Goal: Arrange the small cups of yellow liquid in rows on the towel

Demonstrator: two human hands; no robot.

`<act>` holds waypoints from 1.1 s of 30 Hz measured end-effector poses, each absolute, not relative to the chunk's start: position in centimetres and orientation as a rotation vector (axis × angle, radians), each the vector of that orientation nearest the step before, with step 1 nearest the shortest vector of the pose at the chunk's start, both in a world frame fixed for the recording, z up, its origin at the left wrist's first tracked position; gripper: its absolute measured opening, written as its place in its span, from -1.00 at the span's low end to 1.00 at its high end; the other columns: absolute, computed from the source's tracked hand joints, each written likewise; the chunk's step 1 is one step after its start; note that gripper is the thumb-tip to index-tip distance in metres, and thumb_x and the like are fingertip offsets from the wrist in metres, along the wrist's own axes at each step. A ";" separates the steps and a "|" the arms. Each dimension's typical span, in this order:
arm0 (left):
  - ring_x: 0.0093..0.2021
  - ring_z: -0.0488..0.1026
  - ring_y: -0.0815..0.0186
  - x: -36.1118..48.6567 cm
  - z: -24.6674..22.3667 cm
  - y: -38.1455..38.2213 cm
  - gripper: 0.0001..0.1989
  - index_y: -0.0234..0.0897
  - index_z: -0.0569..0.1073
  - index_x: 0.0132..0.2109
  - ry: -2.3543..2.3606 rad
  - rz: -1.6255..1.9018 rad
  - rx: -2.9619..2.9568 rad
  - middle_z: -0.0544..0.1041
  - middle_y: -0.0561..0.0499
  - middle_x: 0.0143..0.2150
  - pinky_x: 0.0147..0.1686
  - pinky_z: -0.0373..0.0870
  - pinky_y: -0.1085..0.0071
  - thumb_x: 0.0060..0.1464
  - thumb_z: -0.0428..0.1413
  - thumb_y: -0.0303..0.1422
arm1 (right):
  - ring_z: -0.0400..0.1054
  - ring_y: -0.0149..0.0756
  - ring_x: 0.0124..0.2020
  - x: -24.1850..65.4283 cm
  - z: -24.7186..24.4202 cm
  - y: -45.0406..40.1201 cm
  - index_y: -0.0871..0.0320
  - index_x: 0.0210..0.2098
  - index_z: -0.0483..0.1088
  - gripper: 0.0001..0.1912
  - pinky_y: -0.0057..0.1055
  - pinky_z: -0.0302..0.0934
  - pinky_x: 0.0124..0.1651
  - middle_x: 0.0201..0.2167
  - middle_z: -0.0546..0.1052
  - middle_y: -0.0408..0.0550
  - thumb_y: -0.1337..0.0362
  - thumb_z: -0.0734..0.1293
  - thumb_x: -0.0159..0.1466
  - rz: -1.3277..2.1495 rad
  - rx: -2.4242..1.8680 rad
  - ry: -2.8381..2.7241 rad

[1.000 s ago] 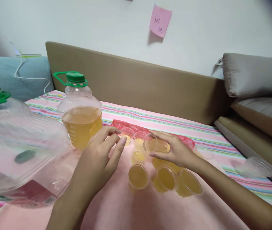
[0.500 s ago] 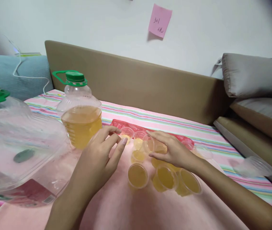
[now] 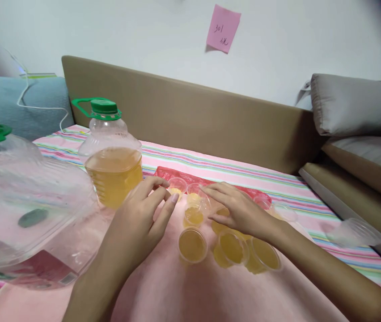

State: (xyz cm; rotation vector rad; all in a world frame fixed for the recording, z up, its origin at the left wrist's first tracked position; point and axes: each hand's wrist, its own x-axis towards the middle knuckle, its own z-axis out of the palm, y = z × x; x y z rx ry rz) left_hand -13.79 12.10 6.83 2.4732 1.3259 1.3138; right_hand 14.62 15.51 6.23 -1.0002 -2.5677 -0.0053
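Observation:
My right hand [image 3: 232, 210] grips a clear plastic cup [image 3: 205, 204], tipped to the left above another cup of yellow liquid [image 3: 193, 216] whose surface is rippled. Part of the held cup is hidden by the fingers. My left hand [image 3: 150, 212] hovers to the left of the cups, fingers bent and apart, with nothing in it. Nearer to me stand a filled cup [image 3: 192, 245] and, to its right, two more, a middle cup [image 3: 232, 247] and a right cup [image 3: 264, 254]. Behind are a cup at the back left [image 3: 178, 188] and others partly covered by my right hand.
A green-capped bottle [image 3: 113, 179] of yellow liquid stands left of the cups. A larger clear bottle [image 3: 39, 179] is nearer on the left. Red plastic wrapping [image 3: 170, 173] lies behind the cups. Stacked clear cups [image 3: 356, 233] lie at right, beside cushions [image 3: 351, 105].
The cup in my right hand has tipped further left, and the surface of the cup beneath it now ripples. My left hand has stayed in place.

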 end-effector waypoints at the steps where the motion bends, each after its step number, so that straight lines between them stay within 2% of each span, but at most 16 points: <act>1: -0.04 0.51 0.15 -13.8 6.8 12.1 -0.76 -0.28 0.47 -0.17 1.327 1.308 2.476 0.49 -0.09 -0.03 -0.08 0.39 0.17 0.47 -0.01 -0.32 | 0.38 0.07 0.22 14.4 6.4 15.4 0.13 0.39 0.27 -0.27 0.08 0.43 0.18 0.25 0.47 0.18 0.39 0.55 0.30 -0.051 -0.979 -2.589; 4: -0.05 0.51 0.12 -13.8 6.7 12.2 -0.79 -0.26 0.44 -0.15 1.328 1.257 2.480 0.50 -0.09 -0.04 -0.07 0.41 0.13 0.46 -0.02 -0.31 | 0.42 0.07 0.16 13.7 6.7 15.1 0.19 0.34 0.29 -0.28 0.04 0.47 0.09 0.20 0.50 0.19 0.47 0.55 0.26 -0.170 -0.922 -2.643; 8: -0.06 0.53 0.07 -13.7 6.5 12.3 -0.85 -0.21 0.42 -0.07 1.349 1.145 2.449 0.54 -0.06 -0.07 -0.09 0.45 0.08 0.43 0.00 -0.28 | 0.44 0.07 0.10 12.8 7.0 14.9 0.19 0.32 0.29 -0.27 0.00 0.48 -0.01 0.19 0.49 0.20 0.53 0.53 0.22 -0.266 -0.893 -2.681; 11: 0.02 0.55 0.01 -13.5 5.8 12.5 -0.80 -0.21 0.41 0.05 1.365 1.086 2.416 0.58 -0.10 0.00 -0.03 0.49 -0.01 0.41 0.01 -0.25 | 0.46 0.01 0.02 12.1 7.4 14.9 0.18 0.26 0.34 -0.41 -0.06 0.48 -0.07 0.11 0.53 0.14 0.57 0.44 0.28 -0.313 -0.886 -2.718; 15: 0.22 0.51 -0.08 -12.8 4.2 12.8 -0.56 -0.21 0.34 0.26 1.348 1.025 2.380 0.56 -0.19 0.21 0.17 0.47 -0.15 0.35 0.11 -0.14 | 0.46 -0.05 0.03 11.0 7.8 15.2 0.21 0.24 0.34 -0.57 -0.08 0.44 0.03 0.06 0.57 0.08 0.58 0.27 0.42 -0.379 -0.776 -2.750; 19: 0.43 0.33 -0.12 -11.5 3.1 13.2 -0.14 -0.18 0.16 0.44 1.331 0.994 2.300 0.36 -0.24 0.45 0.36 0.36 -0.17 0.17 0.31 0.00 | 0.44 -0.01 0.14 10.5 8.0 15.3 0.26 0.23 0.33 -0.64 0.00 0.36 0.19 0.14 0.56 0.12 0.54 0.22 0.49 -0.454 -0.705 -2.746; 21: 0.48 0.26 -0.10 -11.0 2.8 13.4 -0.07 -0.18 0.08 0.49 1.330 1.001 2.246 0.28 -0.23 0.51 0.39 0.34 -0.15 0.17 0.31 0.01 | 0.43 0.01 0.18 10.5 8.1 15.3 0.26 0.21 0.34 -0.67 0.04 0.32 0.23 0.18 0.55 0.11 0.53 0.23 0.49 -0.463 -0.704 -2.742; 25: 0.51 0.22 -0.09 -10.5 2.6 13.9 -0.13 -0.21 0.08 0.50 1.317 1.026 2.214 0.24 -0.24 0.53 0.41 0.32 -0.16 0.23 0.28 -0.08 | 0.43 -0.03 0.21 10.8 8.5 15.3 0.26 0.18 0.36 -0.66 -0.01 0.31 0.25 0.18 0.56 0.09 0.58 0.25 0.46 -0.468 -0.665 -2.711; 30: 0.49 0.25 -0.13 -10.3 2.6 13.9 -0.16 -0.16 0.13 0.48 1.260 1.024 2.215 0.30 -0.24 0.49 0.37 0.38 -0.17 0.22 0.28 -0.02 | 0.42 0.02 0.21 10.9 8.9 15.1 0.21 0.11 0.41 -0.66 0.02 0.38 0.20 0.13 0.58 0.09 0.59 0.24 0.42 -0.438 -0.706 -2.726; 33: 0.47 0.29 -0.10 -10.1 2.9 13.7 -0.23 -0.17 0.15 0.46 1.232 1.043 2.210 0.33 -0.24 0.47 0.37 0.38 -0.15 0.26 0.25 -0.08 | 0.40 -0.01 0.25 11.6 9.0 14.9 0.12 0.19 0.39 -0.60 0.06 0.37 0.25 0.20 0.55 0.06 0.56 0.23 0.45 -0.381 -0.685 -2.688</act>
